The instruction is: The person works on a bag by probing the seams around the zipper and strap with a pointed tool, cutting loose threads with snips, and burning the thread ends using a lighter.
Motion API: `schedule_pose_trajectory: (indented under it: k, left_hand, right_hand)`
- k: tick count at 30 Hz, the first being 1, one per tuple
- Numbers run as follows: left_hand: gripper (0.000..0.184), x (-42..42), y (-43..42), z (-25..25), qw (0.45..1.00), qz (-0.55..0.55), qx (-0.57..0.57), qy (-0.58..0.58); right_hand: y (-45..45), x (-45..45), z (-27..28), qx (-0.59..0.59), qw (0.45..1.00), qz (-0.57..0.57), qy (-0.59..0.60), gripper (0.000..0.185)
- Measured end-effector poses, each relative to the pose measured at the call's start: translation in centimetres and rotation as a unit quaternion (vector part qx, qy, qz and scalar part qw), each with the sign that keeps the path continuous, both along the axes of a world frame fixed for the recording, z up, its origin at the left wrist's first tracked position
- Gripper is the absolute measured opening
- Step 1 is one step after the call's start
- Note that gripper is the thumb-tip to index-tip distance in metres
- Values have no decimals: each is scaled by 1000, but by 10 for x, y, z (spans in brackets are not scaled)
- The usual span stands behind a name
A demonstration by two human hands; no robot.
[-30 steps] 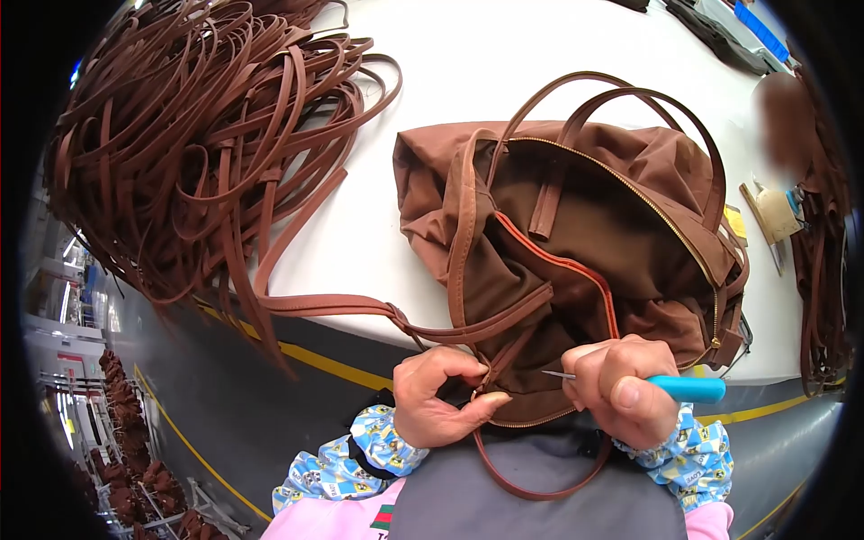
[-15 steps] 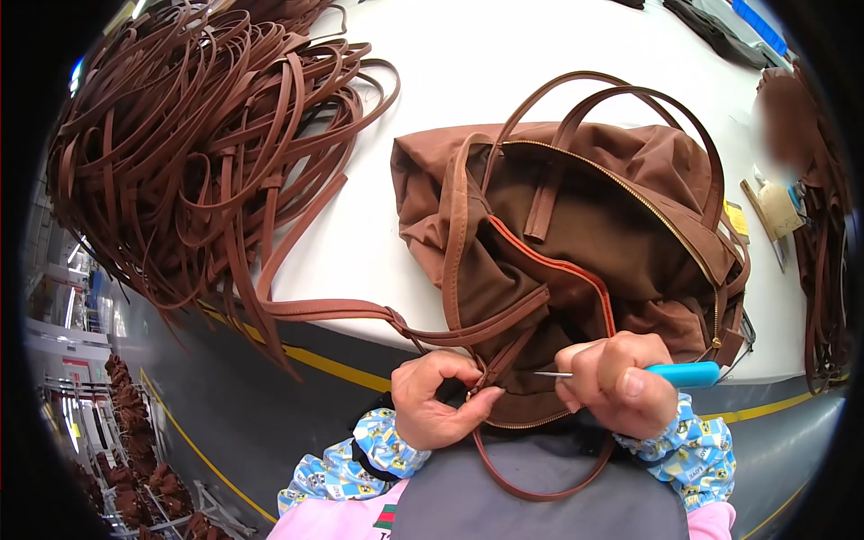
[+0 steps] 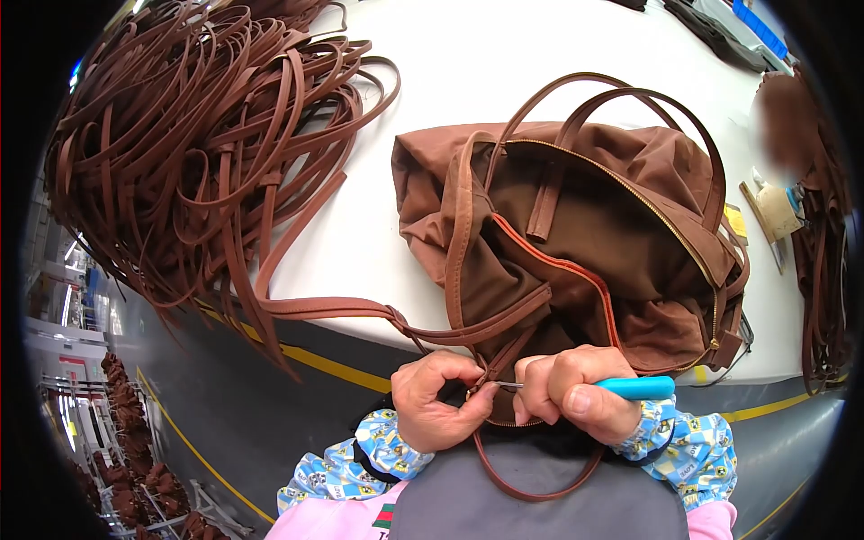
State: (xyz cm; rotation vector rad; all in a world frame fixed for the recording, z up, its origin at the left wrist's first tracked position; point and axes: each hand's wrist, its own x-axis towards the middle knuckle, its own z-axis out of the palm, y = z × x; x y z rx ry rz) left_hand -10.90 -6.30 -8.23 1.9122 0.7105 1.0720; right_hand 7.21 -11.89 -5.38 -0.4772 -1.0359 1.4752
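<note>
A brown fabric bag (image 3: 423,166) lies open on the table, its gold zipper (image 3: 661,211) undone and an orange-red trim line (image 3: 562,264) showing inside. My left hand (image 3: 436,402) pinches a brown leather strap (image 3: 423,335) beside a small gold metal fitting (image 3: 470,392) at the bag's near edge. In my right hand (image 3: 580,396) is a blue-handled screwdriver (image 3: 639,388), its thin metal shaft pointing left. The tip reaches the left thumb and fingertips, where its exact contact is hidden. A handle loop (image 3: 540,495) hangs over my dark apron.
A big heap of brown straps (image 3: 207,153) covers the left of the white table (image 3: 423,54). Along the right edge hang more brown straps (image 3: 819,270), near a small pale container (image 3: 778,211). Brown pieces fill a rack (image 3: 135,432) at lower left.
My right hand has moved left with the screwdriver, bringing its tip to the left fingertips. The left hand has stayed in nearly the same place.
</note>
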Motion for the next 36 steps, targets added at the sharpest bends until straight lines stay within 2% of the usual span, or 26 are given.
schedule_pose_trajectory:
  k: [36]
  left_hand:
    - [26, 6, 5, -1, 999, -2, 43, -26]
  right_hand:
    - [4, -3, -5, 28, 999, -13, -23, 27]
